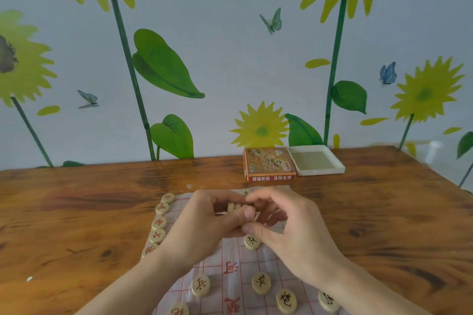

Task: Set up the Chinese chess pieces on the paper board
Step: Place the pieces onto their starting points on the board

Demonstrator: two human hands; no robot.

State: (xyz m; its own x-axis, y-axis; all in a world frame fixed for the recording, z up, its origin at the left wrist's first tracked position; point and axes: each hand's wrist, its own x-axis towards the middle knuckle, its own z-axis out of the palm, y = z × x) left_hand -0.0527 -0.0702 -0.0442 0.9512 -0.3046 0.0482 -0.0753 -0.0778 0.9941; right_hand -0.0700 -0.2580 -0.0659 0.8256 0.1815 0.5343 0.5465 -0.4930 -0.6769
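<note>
Pieces are already seated on the paper board. A stack of pieces is gripped by the left hand; the right hand is pinched at its end, seemingly to draw one off

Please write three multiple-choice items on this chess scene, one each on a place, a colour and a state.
1. Where does the box stand?
A. on the board
B. at the table's far edge, by the wall
C. in the left hand

2. What colour are the characters on the pieces along the board's left edge?
A. red
B. blue
C. green

3. What is the left hand doing?
A. lying flat on the table
B. holding a stack of pieces
C. lifting the box

Answers: 1 B, it sits beyond the board beside a white tray; 2 A, the marks are red; 3 B, the stack shows between its fingers, with the right hand at it.
</note>
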